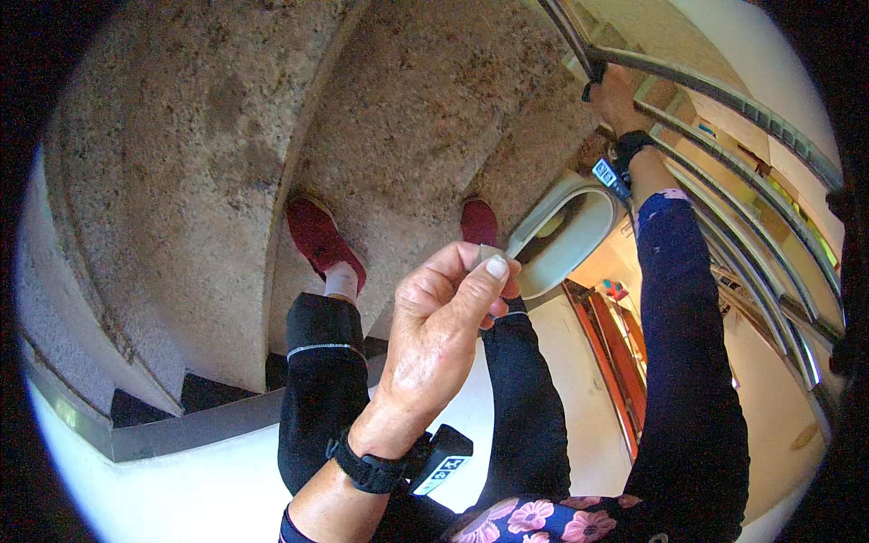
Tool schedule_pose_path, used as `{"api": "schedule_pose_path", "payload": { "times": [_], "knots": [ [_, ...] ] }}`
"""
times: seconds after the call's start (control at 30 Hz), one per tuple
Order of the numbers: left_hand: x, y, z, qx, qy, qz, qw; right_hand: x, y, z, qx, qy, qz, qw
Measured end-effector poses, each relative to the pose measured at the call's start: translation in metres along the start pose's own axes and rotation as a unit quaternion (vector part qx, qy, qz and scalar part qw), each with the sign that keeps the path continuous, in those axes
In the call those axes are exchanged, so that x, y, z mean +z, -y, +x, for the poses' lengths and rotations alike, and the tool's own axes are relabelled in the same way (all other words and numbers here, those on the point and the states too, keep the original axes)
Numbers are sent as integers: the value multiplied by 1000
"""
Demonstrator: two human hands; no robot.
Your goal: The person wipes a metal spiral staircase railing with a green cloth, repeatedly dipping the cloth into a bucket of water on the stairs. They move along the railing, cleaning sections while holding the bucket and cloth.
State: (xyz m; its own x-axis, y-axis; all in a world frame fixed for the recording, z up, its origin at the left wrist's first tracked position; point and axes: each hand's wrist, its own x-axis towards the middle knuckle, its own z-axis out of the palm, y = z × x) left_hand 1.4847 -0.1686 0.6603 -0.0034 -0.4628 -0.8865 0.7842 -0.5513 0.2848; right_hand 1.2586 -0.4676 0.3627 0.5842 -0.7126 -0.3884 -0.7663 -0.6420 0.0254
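Note:
My left hand (441,319) is raised in the middle of the view, thumb pressed against the bent index finger. Pinched between them is a small, thin greyish piece (486,252), mostly covered; I cannot tell what it is. A black strap (372,468) with a small printed-code device circles that wrist. At the upper right, my right hand (616,102) is curled at a bend of the dark metal handrail (597,68), its fingertips partly hidden. Its wrist bears a similar strap (633,148). Both of my feet, in dark red shoes (316,234), stand on the speckled stone stairs (407,122).
Curved stair edges (288,156) sweep down the left beside a dark skirting (197,431) and white wall. A metal railing (760,183) with several bars runs along the right. Near my right foot is a pale oval-rimmed container (603,237). Reddish wooden boards (614,360) show below.

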Motion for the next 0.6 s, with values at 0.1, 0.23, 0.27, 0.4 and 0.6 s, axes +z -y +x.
{"api": "schedule_pose_path", "payload": {
  "times": [0.1,0.23,0.27,0.4,0.6],
  "knots": [
    [0,0,0,3,-3,2,1000,14,7,-11,82,-86,87,989],
    [-1,2,-2,7,-3,-2,1000,10,22,-20,98,-59,57,992],
    [-2,2,-1,10,-3,-3,1000,8,27,-21,98,-95,41,990],
    [-3,2,-1,27,4,-6,1000,-12,39,-18,49,-186,68,979],
    [1,-1,-2,31,-1,-1,1000,-78,71,-26,245,-90,529,807]
  ]
}}
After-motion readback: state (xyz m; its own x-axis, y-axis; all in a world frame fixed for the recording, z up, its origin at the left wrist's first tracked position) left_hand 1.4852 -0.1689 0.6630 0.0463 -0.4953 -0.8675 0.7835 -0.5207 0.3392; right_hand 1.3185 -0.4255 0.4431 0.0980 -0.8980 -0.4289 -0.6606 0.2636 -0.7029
